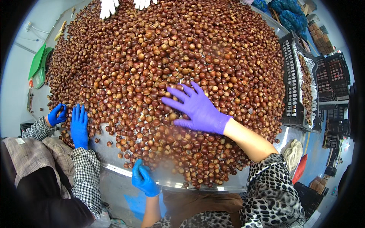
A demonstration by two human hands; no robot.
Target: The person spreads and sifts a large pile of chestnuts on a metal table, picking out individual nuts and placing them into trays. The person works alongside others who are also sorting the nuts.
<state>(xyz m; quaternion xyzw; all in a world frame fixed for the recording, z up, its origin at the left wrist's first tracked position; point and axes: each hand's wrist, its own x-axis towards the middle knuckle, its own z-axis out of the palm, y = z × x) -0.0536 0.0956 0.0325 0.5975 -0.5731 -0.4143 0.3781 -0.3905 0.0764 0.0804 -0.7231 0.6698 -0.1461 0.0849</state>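
Glossy brown chestnuts point(159, 68) with pale ends cover most of a metal sorting table point(168, 180). My right hand point(196, 111), in a purple glove, lies palm down over the middle of the heap with its fingers spread. It touches or nearly touches the nuts beneath, and no nut shows in its grasp. My left hand point(144, 179), in a blue glove, is at the near edge of the table, beside the lower left end of the heap. Its fingers are curled together, and whatever may be between them is hidden.
At left, a co-worker's blue-gloved hands point(79, 125) work at the heap; white-gloved hands point(108, 8) reach in at the far edge. A black plastic crate point(290, 85) with chestnuts stands at right, near a pale cloth point(293, 154). Green scoops point(38, 67) lie far left.
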